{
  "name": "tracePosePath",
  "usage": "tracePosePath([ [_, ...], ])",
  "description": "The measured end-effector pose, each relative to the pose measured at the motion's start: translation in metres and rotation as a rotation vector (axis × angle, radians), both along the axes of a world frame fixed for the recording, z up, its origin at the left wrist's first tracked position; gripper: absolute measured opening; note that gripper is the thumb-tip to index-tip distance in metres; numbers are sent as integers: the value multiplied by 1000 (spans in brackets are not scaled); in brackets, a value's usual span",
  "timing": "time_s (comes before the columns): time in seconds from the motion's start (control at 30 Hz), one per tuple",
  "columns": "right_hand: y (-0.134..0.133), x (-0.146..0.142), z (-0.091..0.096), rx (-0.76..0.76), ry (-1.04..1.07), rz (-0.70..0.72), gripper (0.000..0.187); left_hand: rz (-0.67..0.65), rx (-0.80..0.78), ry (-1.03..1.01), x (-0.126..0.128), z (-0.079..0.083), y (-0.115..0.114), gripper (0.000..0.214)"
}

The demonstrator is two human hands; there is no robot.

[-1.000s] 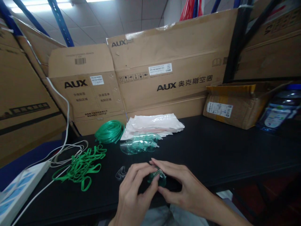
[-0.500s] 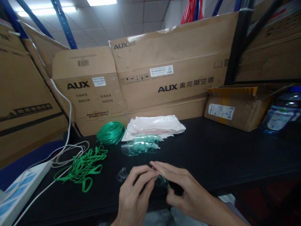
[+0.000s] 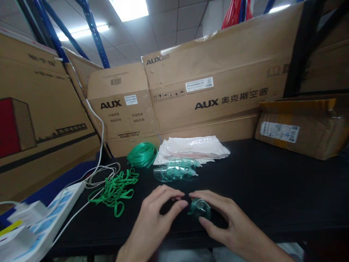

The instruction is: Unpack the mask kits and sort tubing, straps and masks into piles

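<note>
A small see-through green plastic mask (image 3: 200, 208) is at the front of the black table. My right hand (image 3: 225, 216) curves around its right side, fingers over the top and thumb at the lower edge, gripping it. Just left of the mask, my left hand (image 3: 160, 213) has its thumb and fingers apart in a loose curl, with nothing visible between them. Several more clear green masks (image 3: 176, 173) lie stacked beyond my hands, their pale spouts pointing right.
Green elastic straps (image 3: 116, 189) lie tangled on the left. Behind them sit a coil of green tubing (image 3: 141, 154) and a pile of white plastic bags (image 3: 193, 147). A white power strip (image 3: 64, 209) with cords runs along the left edge. A cardboard box (image 3: 280, 133) stands at the right.
My left hand has come off the mask and its fingers have spread. My right hand keeps the mask, which now shows more fully. The small clear wire pieces are now out of sight. The view has shifted left.
</note>
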State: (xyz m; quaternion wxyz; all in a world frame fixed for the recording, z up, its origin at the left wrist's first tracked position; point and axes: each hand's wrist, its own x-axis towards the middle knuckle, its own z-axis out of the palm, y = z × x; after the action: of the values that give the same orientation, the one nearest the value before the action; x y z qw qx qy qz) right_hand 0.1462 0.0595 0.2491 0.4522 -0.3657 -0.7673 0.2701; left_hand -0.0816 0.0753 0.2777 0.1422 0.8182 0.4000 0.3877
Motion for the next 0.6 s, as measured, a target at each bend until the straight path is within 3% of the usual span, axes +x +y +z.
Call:
tracePosePath([
  [0.23, -3, 4, -6, -87, -35, -26, 43, 487, 96, 375, -117, 19, 57, 40],
  [0.4, -5, 4, -3, -91, -34, -35, 41, 419, 84, 658, -165, 15, 94, 39],
  [0.5, -6, 3, -3, -74, -26, -56, 42, 387, 100, 716, -169, 19, 101, 38],
  [0.6, -6, 3, -4, -74, -29, -62, 43, 422, 134, 676, -165, 38, 99, 49],
])
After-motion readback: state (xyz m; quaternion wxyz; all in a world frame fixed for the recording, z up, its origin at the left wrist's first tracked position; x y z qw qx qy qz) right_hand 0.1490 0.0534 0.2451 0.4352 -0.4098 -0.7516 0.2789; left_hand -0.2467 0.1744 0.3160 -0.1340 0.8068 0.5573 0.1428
